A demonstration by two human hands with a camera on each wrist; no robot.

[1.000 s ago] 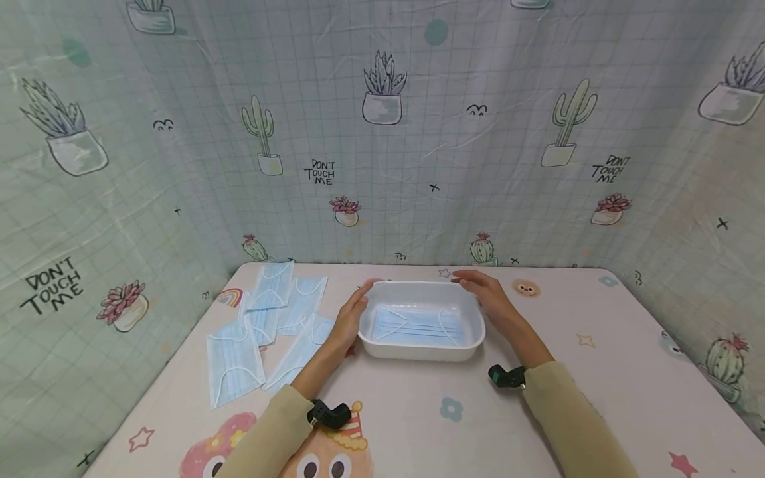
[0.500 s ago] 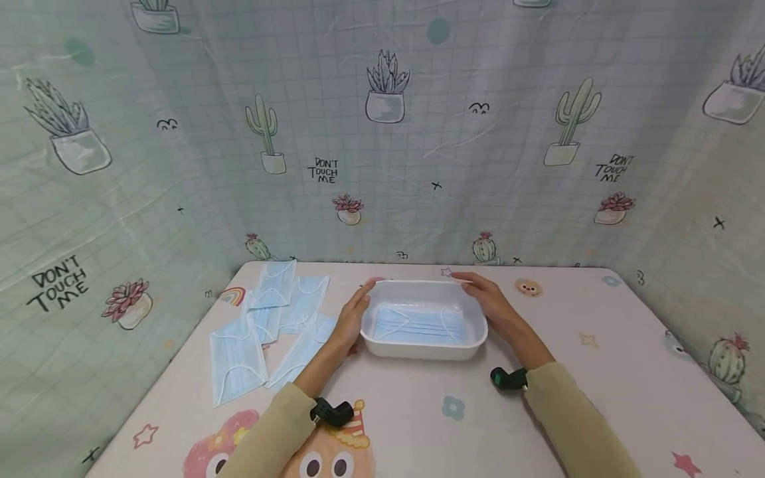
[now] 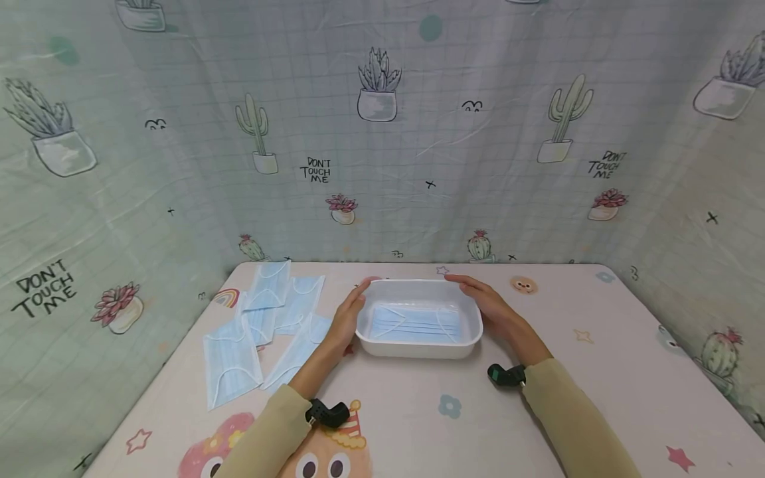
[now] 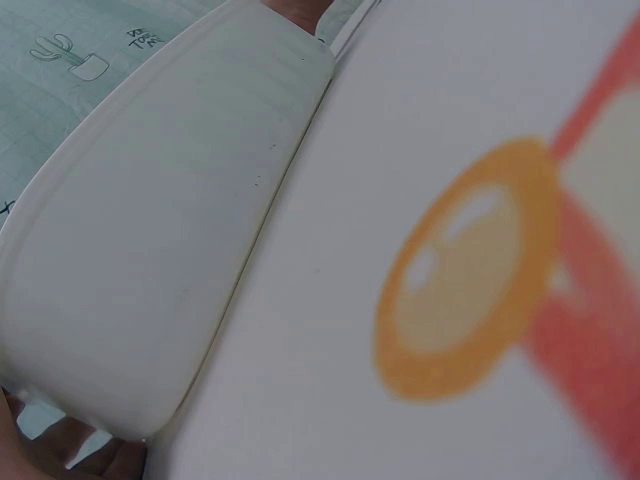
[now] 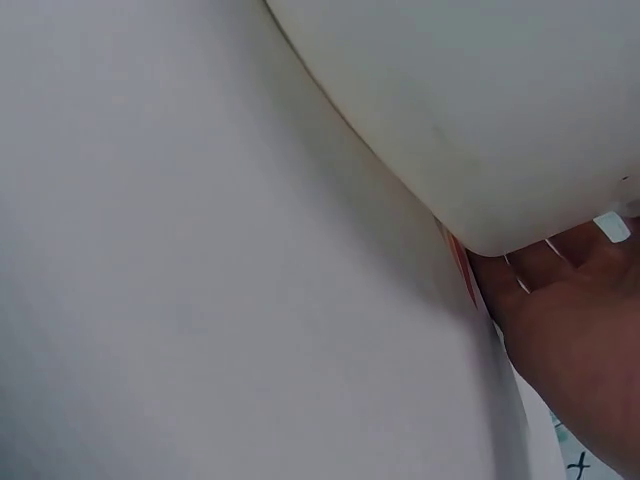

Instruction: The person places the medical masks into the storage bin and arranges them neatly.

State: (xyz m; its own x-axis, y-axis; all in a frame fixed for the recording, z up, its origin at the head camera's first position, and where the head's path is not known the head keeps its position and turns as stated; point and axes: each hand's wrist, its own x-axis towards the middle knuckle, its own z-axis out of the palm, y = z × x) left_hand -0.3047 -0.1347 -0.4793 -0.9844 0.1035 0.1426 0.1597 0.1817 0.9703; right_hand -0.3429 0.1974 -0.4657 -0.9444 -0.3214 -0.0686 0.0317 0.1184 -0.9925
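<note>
A white plastic tub [image 3: 420,351] stands on the table in the head view. Inside it lies a pleated blue face mask [image 3: 415,325] with white ear loops. Along the tub's left end rests my left hand [image 3: 346,318], its fingers reaching toward the far corner. My right hand [image 3: 487,302] lies against the right end, fingers extended past the far right corner. Both wrist views show fingers at the tub's outer wall, partly hidden by it. Several more blue face masks [image 3: 232,365] lie spread and overlapping to the left of my left forearm.
A pale table cover [image 3: 418,411] with printed cartoon figures lies beneath everything. Grid-patterned curtains [image 3: 418,153] with cactus prints stand behind the table and at both sides. Each wrist wears a small black device [image 3: 327,413].
The view shifts slightly as the head moves. Both hands stay at the ends of the tub; the tub and the masks keep their places.
</note>
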